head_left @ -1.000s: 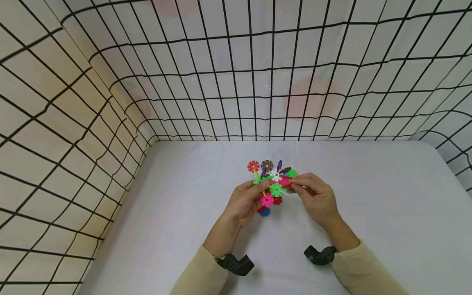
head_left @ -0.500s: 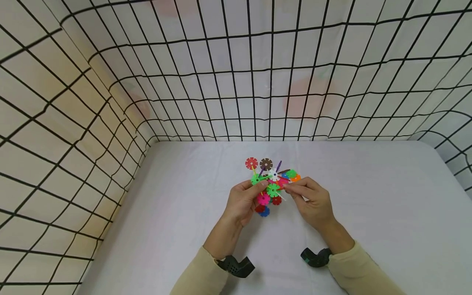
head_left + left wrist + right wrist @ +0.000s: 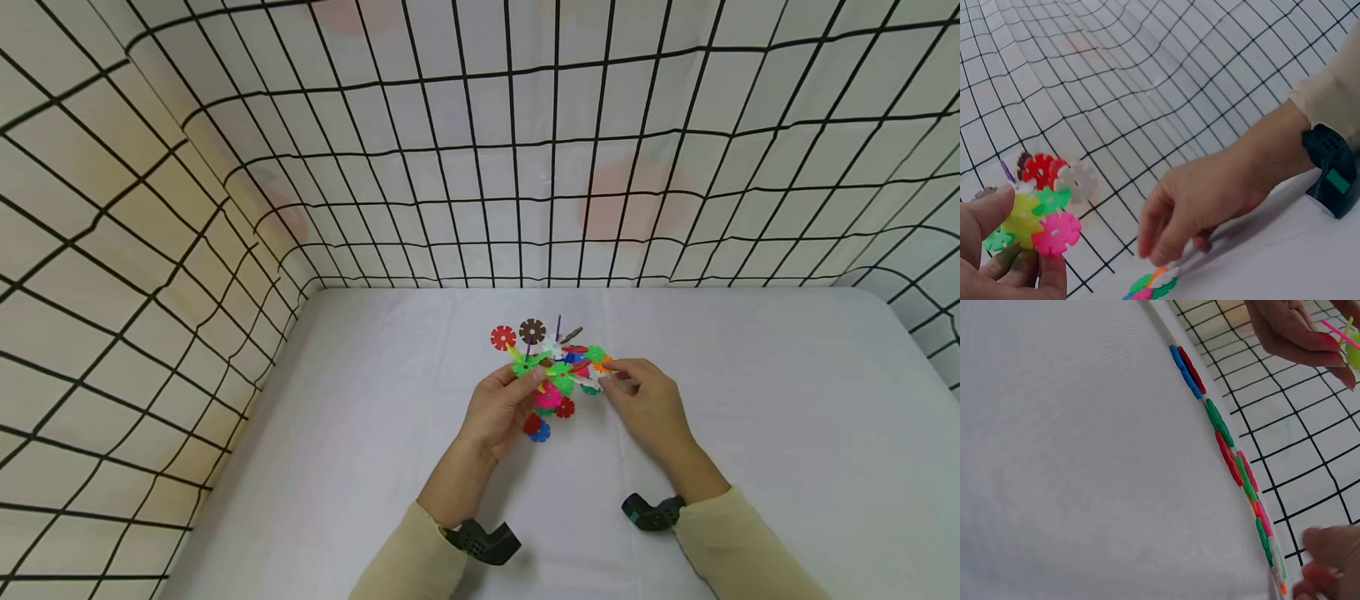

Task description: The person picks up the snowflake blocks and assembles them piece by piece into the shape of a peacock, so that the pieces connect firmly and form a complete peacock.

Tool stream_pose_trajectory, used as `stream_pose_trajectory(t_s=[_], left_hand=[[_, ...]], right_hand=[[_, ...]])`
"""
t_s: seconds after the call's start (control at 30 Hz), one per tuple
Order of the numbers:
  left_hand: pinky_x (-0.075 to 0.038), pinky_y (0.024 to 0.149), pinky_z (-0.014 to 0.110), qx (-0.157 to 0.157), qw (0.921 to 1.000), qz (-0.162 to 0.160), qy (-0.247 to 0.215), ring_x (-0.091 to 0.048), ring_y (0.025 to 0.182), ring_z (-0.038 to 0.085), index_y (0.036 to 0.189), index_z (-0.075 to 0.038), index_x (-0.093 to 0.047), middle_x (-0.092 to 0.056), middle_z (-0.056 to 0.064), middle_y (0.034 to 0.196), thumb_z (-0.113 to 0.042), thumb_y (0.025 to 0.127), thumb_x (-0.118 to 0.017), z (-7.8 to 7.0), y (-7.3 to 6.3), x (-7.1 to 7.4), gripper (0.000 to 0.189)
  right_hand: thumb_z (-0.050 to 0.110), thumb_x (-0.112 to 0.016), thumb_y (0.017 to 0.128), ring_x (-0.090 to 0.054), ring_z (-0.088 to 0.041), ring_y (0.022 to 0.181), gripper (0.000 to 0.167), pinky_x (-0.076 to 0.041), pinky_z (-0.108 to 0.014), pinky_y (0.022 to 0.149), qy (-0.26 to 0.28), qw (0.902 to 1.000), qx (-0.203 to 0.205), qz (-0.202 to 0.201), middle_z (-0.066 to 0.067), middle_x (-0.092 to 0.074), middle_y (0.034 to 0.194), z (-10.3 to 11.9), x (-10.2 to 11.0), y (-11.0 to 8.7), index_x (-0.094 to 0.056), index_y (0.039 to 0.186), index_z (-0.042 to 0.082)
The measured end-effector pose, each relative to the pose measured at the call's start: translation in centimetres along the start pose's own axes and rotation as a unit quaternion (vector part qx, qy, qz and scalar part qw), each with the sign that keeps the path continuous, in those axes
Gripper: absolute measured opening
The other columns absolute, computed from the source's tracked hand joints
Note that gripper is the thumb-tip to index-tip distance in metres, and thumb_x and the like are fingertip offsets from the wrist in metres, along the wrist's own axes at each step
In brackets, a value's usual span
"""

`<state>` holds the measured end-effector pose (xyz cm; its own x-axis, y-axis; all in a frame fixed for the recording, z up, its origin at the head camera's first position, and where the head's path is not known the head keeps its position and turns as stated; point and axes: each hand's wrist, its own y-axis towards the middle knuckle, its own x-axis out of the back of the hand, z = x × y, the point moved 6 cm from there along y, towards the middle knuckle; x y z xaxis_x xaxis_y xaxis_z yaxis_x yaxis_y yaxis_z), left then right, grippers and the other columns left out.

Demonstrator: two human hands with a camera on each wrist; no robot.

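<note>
My left hand (image 3: 498, 412) holds a cluster of interlocking snowflake discs (image 3: 527, 365), thumb on top. In the left wrist view, the cluster has yellow (image 3: 1022, 219), pink (image 3: 1057, 233), red, green and white discs. Red and brown ones stand out at its far end in the head view. My right hand (image 3: 648, 408) is at the right end of loose discs on the table, its fingertips close to an orange disc (image 3: 603, 364). Nothing shows between its fingers in the left wrist view. In the right wrist view the loose discs (image 3: 1227, 456) appear edge-on in a line.
A white cloth covers the table (image 3: 337, 433). Black wire mesh (image 3: 480, 200) rises along the back and both sides, with pale sheeting behind it. Black wrist cameras (image 3: 483, 542) sit on both wrists.
My right hand has moved from the cluster, where it pinched a red disc against the right side, out to the loose discs. The cluster has tilted slightly in my left hand.
</note>
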<state>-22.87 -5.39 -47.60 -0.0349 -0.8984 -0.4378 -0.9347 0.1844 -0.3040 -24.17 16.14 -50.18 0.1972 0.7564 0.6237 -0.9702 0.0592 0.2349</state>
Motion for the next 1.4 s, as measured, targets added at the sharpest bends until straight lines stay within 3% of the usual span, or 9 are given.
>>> stream_pose_trajectory(t_s=[0.1,0.17,0.4,0.53,0.83,1.0,1.13,1.27,1.4], left_hand=[[-0.058,0.091,0.023,0.006,1.0000,0.007,-0.002,-0.072,0.096,0.010,0.128,0.002,-0.064,-0.076,-0.001,0.107,-0.019,0.097,-0.071,0.1,-0.1,-0.1,0.038],[-0.058,0.093,0.024,0.009,0.9999,0.011,-0.009,-0.072,0.098,0.010,0.129,0.002,-0.063,-0.075,0.000,0.109,-0.017,0.097,-0.071,0.2,-0.1,-0.2,0.038],[-0.056,0.099,0.032,0.009,0.9991,0.009,-0.040,-0.074,0.100,0.013,0.126,0.000,-0.062,-0.074,0.002,0.110,-0.015,0.094,-0.075,0.4,-0.2,-0.3,0.037],[-0.059,0.094,0.030,0.019,0.9986,0.000,-0.050,-0.074,0.097,0.014,0.124,-0.003,-0.065,-0.075,0.003,0.110,-0.019,0.093,-0.077,0.8,-0.1,-0.2,0.037],[-0.059,0.086,0.024,0.013,0.9988,0.016,-0.045,-0.069,0.095,0.013,0.127,-0.002,-0.064,-0.074,0.001,0.108,-0.021,0.096,-0.073,1.0,0.0,-0.6,0.038],[-0.059,0.088,0.024,0.007,0.9986,0.023,-0.047,-0.069,0.095,0.013,0.125,-0.003,-0.065,-0.074,0.001,0.105,-0.021,0.098,-0.071,1.0,0.0,-0.6,0.033],[-0.059,0.089,0.024,0.004,0.9980,0.027,-0.057,-0.069,0.093,0.013,0.119,-0.006,-0.067,-0.074,0.000,0.102,-0.019,0.098,-0.069,1.1,-0.1,-0.6,0.024],[-0.058,0.090,0.025,-0.005,0.9972,0.037,-0.065,-0.068,0.093,0.012,0.118,-0.007,-0.066,-0.072,0.000,0.103,-0.017,0.098,-0.068,1.1,-0.1,-0.8,0.022],[-0.057,0.090,0.025,-0.010,0.9960,0.049,-0.074,-0.067,0.095,0.012,0.119,-0.009,-0.066,-0.071,0.000,0.106,-0.017,0.098,-0.068,1.2,-0.2,-1.1,0.023]], right_hand=[[0.020,-0.074,0.095,-0.065,-0.033,0.109,0.035,-0.058,-0.048,0.091,-0.035,0.9976,-0.031,0.052,-0.016,-0.069,0.122,-0.8,-0.8,0.0,-0.069,0.126,0.006],[0.018,-0.073,0.095,-0.064,-0.034,0.114,0.037,-0.057,-0.052,0.094,-0.044,0.9963,-0.034,0.066,-0.017,-0.068,0.125,-0.9,-1.0,-0.1,-0.068,0.129,0.005],[0.014,-0.070,0.096,-0.063,-0.033,0.112,0.037,-0.057,-0.052,0.094,-0.042,0.9957,-0.027,0.078,-0.017,-0.067,0.123,-0.9,-1.0,-0.1,-0.066,0.132,0.005],[0.017,-0.070,0.096,-0.060,-0.032,0.107,0.041,-0.057,-0.050,0.090,-0.045,0.9945,-0.032,0.089,-0.018,-0.064,0.121,-0.7,-1.1,0.0,-0.064,0.134,0.003],[0.022,-0.073,0.094,-0.058,-0.030,0.100,0.042,-0.052,-0.038,0.080,-0.054,0.9931,-0.048,0.092,-0.016,-0.061,0.112,-0.8,-1.3,0.2,-0.066,0.131,0.005],[0.021,-0.070,0.097,-0.061,-0.023,0.097,0.024,-0.052,-0.023,0.079,0.006,0.9975,-0.036,0.060,-0.010,-0.065,0.106,0.0,-0.6,0.0,-0.073,0.118,0.010],[0.020,-0.071,0.097,-0.064,-0.012,0.094,0.019,-0.052,-0.008,0.078,0.092,0.9957,0.001,0.010,-0.007,-0.069,0.106,1.8,0.5,-0.3,-0.073,0.112,0.009],[0.002,-0.075,0.091,-0.067,0.000,0.087,0.015,-0.055,-0.010,0.075,0.199,0.9769,0.065,-0.040,-0.006,-0.071,0.100,3.7,1.7,-0.6,-0.071,0.105,0.002],[-0.017,-0.075,0.080,-0.069,0.002,0.082,0.025,-0.056,-0.011,0.072,0.243,0.9570,0.143,-0.066,-0.003,-0.072,0.094,5.2,2.3,-0.9,-0.071,0.099,-0.002]])
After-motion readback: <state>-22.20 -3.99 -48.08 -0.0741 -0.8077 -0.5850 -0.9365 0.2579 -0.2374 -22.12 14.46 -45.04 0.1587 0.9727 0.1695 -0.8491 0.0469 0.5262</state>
